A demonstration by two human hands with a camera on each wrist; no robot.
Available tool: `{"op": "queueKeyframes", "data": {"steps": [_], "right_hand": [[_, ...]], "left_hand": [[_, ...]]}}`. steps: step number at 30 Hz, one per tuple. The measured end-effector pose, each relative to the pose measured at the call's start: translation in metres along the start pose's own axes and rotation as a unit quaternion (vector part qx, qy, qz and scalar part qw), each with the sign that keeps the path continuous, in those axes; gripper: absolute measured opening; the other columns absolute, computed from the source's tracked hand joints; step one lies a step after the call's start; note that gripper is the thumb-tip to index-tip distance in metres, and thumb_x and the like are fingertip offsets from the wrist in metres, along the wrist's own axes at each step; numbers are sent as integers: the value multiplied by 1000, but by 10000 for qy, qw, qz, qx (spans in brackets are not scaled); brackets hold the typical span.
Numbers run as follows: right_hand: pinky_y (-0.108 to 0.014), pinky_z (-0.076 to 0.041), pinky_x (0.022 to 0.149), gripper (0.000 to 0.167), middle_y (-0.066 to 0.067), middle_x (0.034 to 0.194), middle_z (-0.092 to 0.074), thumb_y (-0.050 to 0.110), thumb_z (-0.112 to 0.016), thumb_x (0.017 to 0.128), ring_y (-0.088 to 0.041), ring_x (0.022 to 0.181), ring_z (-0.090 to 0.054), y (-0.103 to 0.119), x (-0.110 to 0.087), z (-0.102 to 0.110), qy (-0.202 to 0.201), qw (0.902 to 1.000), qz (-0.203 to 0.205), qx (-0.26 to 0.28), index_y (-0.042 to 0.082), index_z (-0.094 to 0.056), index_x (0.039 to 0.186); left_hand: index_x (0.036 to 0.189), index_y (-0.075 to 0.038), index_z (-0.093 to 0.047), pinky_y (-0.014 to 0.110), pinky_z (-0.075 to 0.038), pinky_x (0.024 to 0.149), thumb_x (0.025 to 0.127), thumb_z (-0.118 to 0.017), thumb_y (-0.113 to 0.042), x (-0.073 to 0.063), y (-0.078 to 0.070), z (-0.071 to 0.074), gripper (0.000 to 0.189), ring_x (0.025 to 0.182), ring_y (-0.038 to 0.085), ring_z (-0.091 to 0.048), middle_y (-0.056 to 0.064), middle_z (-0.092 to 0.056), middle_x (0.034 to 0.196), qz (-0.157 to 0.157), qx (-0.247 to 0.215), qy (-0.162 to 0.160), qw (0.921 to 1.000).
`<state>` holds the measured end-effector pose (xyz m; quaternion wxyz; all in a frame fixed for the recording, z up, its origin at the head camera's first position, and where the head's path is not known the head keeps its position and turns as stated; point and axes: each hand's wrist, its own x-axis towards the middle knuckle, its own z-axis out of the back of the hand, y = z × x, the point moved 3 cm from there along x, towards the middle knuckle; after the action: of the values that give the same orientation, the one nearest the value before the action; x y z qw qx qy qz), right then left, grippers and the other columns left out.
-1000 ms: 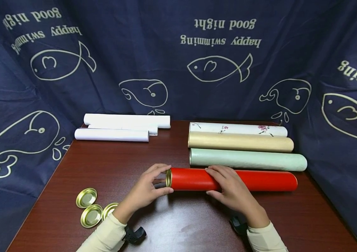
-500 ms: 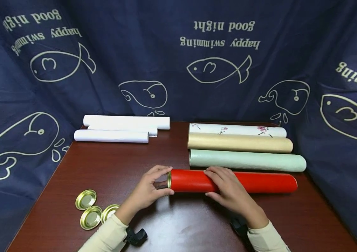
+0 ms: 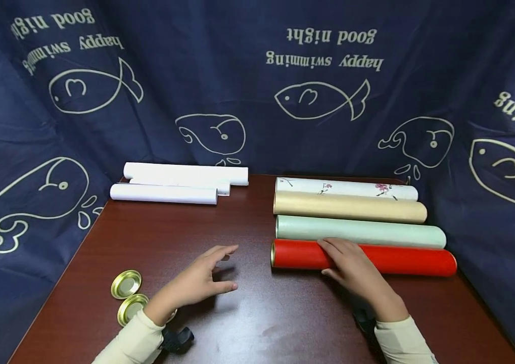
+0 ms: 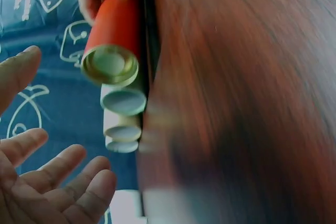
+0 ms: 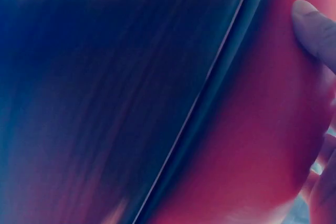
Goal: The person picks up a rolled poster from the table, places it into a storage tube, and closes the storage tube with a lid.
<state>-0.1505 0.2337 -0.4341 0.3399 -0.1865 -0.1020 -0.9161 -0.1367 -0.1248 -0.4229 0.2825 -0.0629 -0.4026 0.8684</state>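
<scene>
Red, smooth cylindrical tube (image 3: 398, 260), gripped by the right hand (image 3: 353, 265), is just in front of the pale green cylindrical tube (image 3: 362, 231). Left wrist view alone shows the red one's recessed gold metal cap (image 4: 109, 62) face-on. Long axis left-right, capped end toward the spread, empty left hand (image 3: 193, 280).

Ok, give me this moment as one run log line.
right hand: grips red tube | left hand: fingers spread, holds nothing | red tube: alongside green tube | gold lids: on table
</scene>
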Motion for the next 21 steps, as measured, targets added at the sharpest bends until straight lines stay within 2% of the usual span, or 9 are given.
{"op": "queueKeyframes", "data": {"steps": [3, 6, 12, 17, 21], "right_hand": [[-57, -44, 95, 71, -21, 122, -62, 16, -89, 70, -40, 113, -57, -8, -5, 2, 23, 9999, -99, -33, -2, -58, 130], [-57, -44, 96, 70, -20, 122, -62, 15, -89, 70, -40, 113, -57, -12, -6, 2, 138, 9998, -146, -48, -3, -58, 130], [-56, -46, 94, 65, -18, 120, -63, 15, -89, 71, -38, 112, -58, -14, -4, 4, 238, 9995, -207, 27, -1, -62, 128], [-56, -48, 92, 58, -19, 120, -63, 14, -88, 72, -38, 111, -59, -18, -2, 18, 9, 9996, -178, 206, 0, -65, 124], [-56, -45, 94, 56, -20, 122, -62, 11, -87, 72, -38, 112, -58, -27, 0, 35, -27, 9990, -236, 374, 0, -65, 123]], "left_hand": [[151, -12, -39, 50, -50, 93, 86, -80, -32, -7, 3, 11, 80, 122, 27, -55, 10, -52, 140, 45, 102, -48, 9999], [152, -13, -37, 49, -52, 89, 86, -79, -30, -13, 8, 20, 80, 122, 29, -56, 12, -52, 140, 158, 18, -133, 9998], [152, -16, -37, 51, -53, 88, 87, -78, -31, -19, 15, 28, 78, 123, 29, -55, 12, -50, 142, 353, -150, -239, 9990], [152, -13, -38, 51, -54, 87, 87, -79, -30, -20, 15, 32, 78, 122, 33, -55, 13, -49, 143, 380, -230, -376, 9983], [152, -13, -38, 49, -54, 86, 87, -79, -29, -19, 15, 39, 78, 122, 33, -55, 12, -48, 143, 379, -213, -441, 9981]]}}
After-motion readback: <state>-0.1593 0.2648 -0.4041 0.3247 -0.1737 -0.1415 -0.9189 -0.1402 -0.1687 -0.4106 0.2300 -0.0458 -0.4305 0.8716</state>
